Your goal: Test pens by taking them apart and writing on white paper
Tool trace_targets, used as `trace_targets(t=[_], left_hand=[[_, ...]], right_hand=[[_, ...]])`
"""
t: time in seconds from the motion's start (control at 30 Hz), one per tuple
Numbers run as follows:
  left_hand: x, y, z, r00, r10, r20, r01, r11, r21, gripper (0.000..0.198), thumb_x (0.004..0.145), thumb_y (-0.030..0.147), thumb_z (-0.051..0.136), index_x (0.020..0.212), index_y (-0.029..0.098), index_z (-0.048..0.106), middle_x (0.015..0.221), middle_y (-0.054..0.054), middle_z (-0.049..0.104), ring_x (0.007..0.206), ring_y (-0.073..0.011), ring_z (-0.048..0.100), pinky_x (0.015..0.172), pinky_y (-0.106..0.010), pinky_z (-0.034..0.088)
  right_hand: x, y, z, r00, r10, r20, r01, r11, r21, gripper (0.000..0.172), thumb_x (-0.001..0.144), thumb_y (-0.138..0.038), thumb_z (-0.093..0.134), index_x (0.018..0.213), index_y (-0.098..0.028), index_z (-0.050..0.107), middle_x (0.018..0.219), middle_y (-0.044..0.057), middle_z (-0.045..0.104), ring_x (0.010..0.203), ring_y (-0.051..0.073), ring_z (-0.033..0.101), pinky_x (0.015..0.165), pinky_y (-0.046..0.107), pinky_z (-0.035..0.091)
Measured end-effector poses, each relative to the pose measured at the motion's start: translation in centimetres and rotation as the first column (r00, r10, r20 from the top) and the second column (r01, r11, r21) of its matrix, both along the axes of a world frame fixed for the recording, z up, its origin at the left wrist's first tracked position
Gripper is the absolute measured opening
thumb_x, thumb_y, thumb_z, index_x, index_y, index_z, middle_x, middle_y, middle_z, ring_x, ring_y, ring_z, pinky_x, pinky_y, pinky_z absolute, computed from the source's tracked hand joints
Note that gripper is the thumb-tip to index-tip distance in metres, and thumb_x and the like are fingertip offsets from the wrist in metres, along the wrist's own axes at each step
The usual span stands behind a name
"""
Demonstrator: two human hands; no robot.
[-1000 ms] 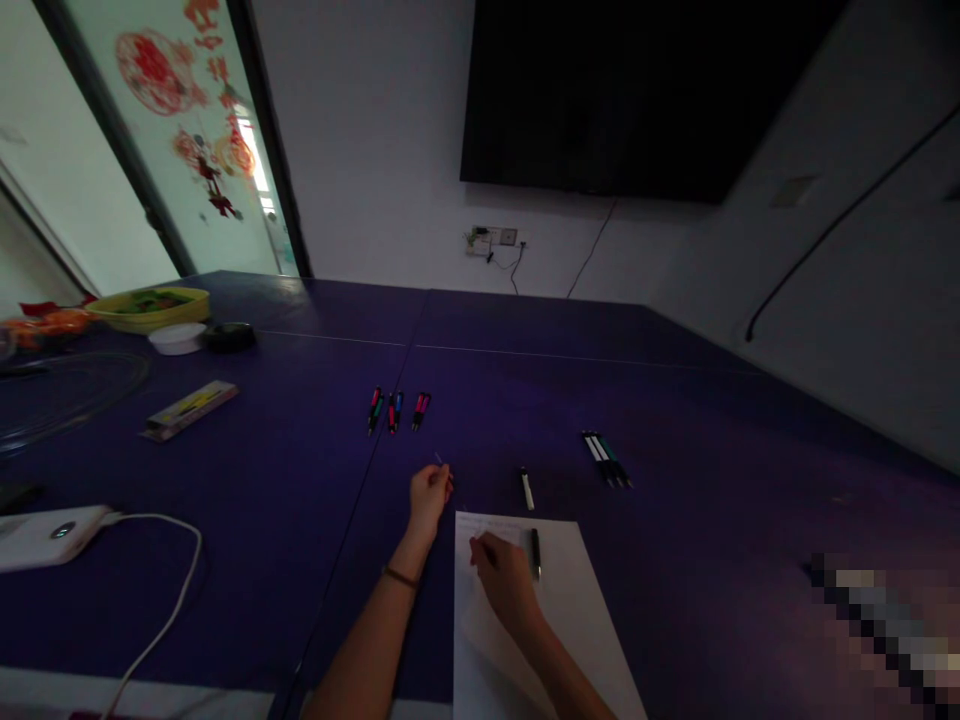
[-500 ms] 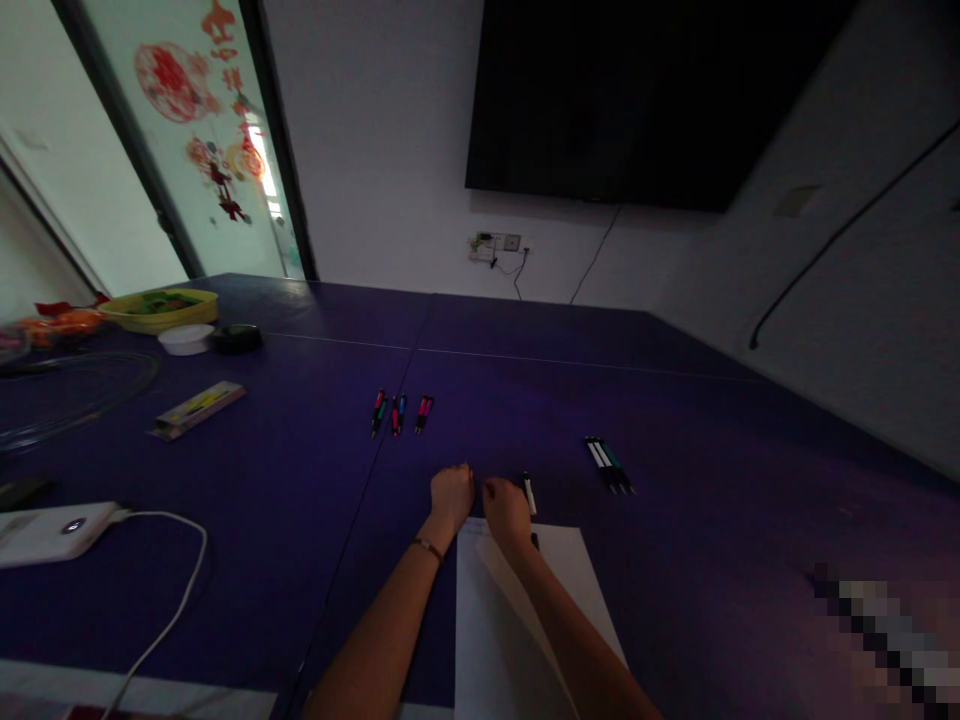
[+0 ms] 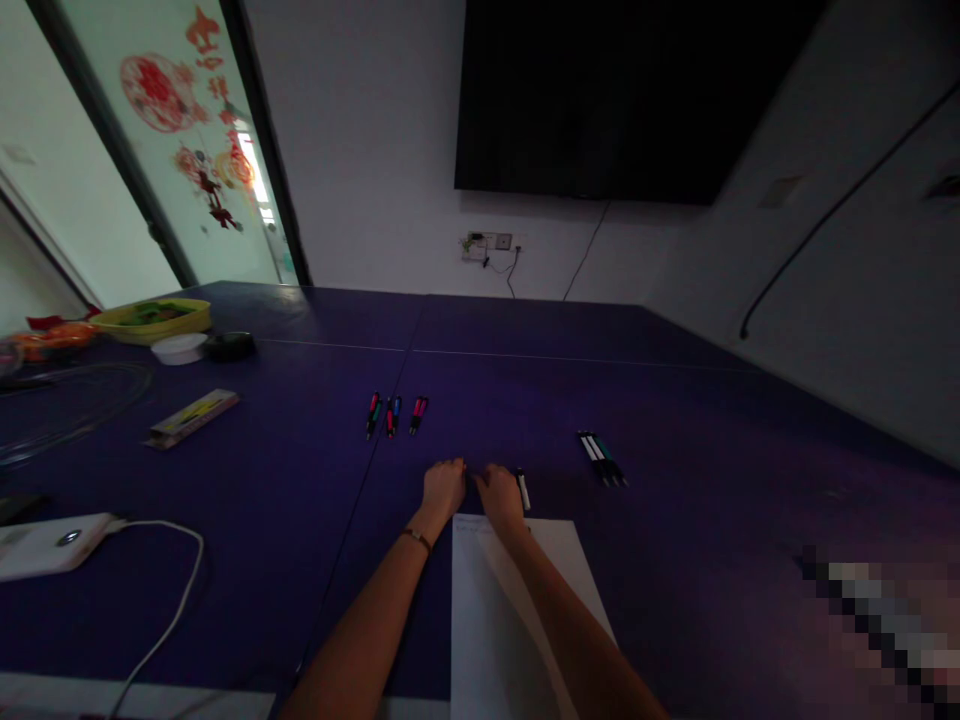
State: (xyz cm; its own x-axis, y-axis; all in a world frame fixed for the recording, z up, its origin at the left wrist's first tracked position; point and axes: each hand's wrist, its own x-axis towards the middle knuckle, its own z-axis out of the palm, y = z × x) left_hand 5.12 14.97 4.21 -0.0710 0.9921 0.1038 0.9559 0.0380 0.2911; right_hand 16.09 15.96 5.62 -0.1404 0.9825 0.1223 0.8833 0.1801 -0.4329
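My left hand [image 3: 445, 487] is closed just beyond the top left corner of a white sheet of paper [image 3: 480, 610]. A small gap to its right, my right hand [image 3: 498, 497] is also closed, its thumb pointing at the left. What the fingers hold is too small and dark to make out. A pen with a white barrel [image 3: 523, 490] lies right beside my right hand. Farther off lie pink-and-green pens [image 3: 373, 415], red-and-blue pens [image 3: 393, 417] and pink pens [image 3: 418, 415]. To the right, white and green pens [image 3: 602, 458] lie side by side.
On the purple table [image 3: 675, 420], a long box [image 3: 193, 418] lies to the left. Behind it are a white round lid [image 3: 179, 349], a black round thing [image 3: 229, 346] and a yellow basket [image 3: 154, 321]. A white power bank [image 3: 56, 545] with a cable lies near left.
My right thumb has stretched out toward my left hand, and the right fingers have shifted slightly. The whole view has moved a little. The pens on the table lie as before.
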Motion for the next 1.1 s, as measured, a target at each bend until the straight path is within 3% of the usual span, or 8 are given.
trace_targets(t=[0.17,0.33,0.47,0.57,0.73,0.87,1.0,1.1], left_hand=[[-1.6,-2.2,1.2,0.996,0.090,0.027,-0.091,0.996,0.025,0.030,0.087,0.029,0.028,0.081,0.017,0.054,0.077,-0.009,0.062,0.076,-0.0181,0.058,0.063,-0.026,0.035],[-1.5,-6.9,1.5,0.949,0.190,0.251,-0.215,0.974,0.074,0.028,0.085,0.030,0.032,0.066,0.020,0.050,0.061,-0.003,0.055,0.061,-0.0149,0.053,0.055,-0.024,0.027],[0.9,-10.1,0.6,0.792,0.085,0.604,-0.175,0.980,0.091,0.026,0.078,0.031,0.043,0.054,0.021,0.046,0.048,0.002,0.044,0.051,-0.0125,0.045,0.051,-0.023,0.023],[2.7,-10.8,0.2,0.586,0.040,0.810,-0.121,0.992,0.039,0.023,0.074,0.034,0.048,0.056,0.020,0.052,0.050,0.002,0.045,0.051,-0.0113,0.043,0.051,-0.023,0.025],[4.4,-10.0,0.5,0.045,0.133,0.990,0.046,0.990,-0.135,0.035,0.059,0.044,0.064,0.077,0.014,0.062,0.054,0.003,0.048,0.048,-0.0068,0.037,0.048,-0.021,0.025],[4.7,-9.6,0.7,-0.231,0.183,0.956,0.122,0.980,-0.158,0.036,0.051,0.042,0.072,0.070,0.013,0.062,0.061,0.001,0.053,0.053,-0.0065,0.045,0.052,-0.020,0.032],[4.5,-9.7,0.9,-0.255,0.202,0.946,0.142,0.975,-0.170,0.034,0.054,0.042,0.070,0.072,0.014,0.063,0.065,-0.002,0.058,0.056,-0.0088,0.050,0.052,-0.021,0.036],[4.6,-9.8,1.1,-0.198,0.211,0.957,0.097,0.976,-0.195,0.035,0.054,0.043,0.070,0.070,0.013,0.061,0.065,-0.004,0.060,0.053,-0.0088,0.050,0.047,-0.020,0.034]], right_hand=[[4.7,-1.9,1.9,0.980,-0.026,-0.199,0.050,0.992,0.117,0.025,0.082,-0.031,0.040,0.081,-0.016,0.059,0.078,0.006,0.064,0.070,0.015,0.059,0.064,0.022,0.039],[8.4,-6.7,-0.3,0.991,-0.084,-0.107,0.084,0.996,-0.007,0.016,0.075,-0.031,0.047,0.070,-0.019,0.056,0.065,0.005,0.062,0.059,0.016,0.057,0.053,0.023,0.037],[8.3,-8.3,-2.3,0.985,-0.170,-0.021,0.169,0.985,-0.037,0.005,0.070,-0.019,0.049,0.067,-0.018,0.053,0.070,0.008,0.062,0.066,0.018,0.058,0.055,0.024,0.037],[7.8,-8.3,-2.0,0.971,-0.114,-0.208,0.097,0.991,-0.090,0.008,0.069,-0.019,0.046,0.063,-0.018,0.052,0.064,0.006,0.060,0.062,0.017,0.057,0.055,0.024,0.037],[6.0,-9.2,-0.7,0.673,-0.004,-0.740,-0.215,0.956,-0.201,0.019,0.067,-0.035,0.050,0.062,-0.017,0.054,0.051,-0.001,0.053,0.049,0.013,0.048,0.047,0.023,0.035],[4.4,-10.8,-1.0,0.391,-0.165,-0.906,-0.261,0.924,-0.281,0.031,0.060,-0.046,0.059,0.064,-0.016,0.056,0.053,-0.002,0.050,0.049,0.010,0.044,0.047,0.022,0.035],[3.8,-11.8,-1.6,0.185,-0.299,-0.936,-0.354,0.868,-0.347,0.037,0.062,-0.053,0.059,0.063,-0.016,0.054,0.053,-0.003,0.046,0.047,0.009,0.041,0.045,0.021,0.034],[3.6,-12.0,-1.6,0.187,-0.266,-0.946,-0.370,0.873,-0.319,0.040,0.063,-0.056,0.057,0.059,-0.017,0.051,0.047,-0.004,0.043,0.042,0.008,0.038,0.042,0.021,0.031]])
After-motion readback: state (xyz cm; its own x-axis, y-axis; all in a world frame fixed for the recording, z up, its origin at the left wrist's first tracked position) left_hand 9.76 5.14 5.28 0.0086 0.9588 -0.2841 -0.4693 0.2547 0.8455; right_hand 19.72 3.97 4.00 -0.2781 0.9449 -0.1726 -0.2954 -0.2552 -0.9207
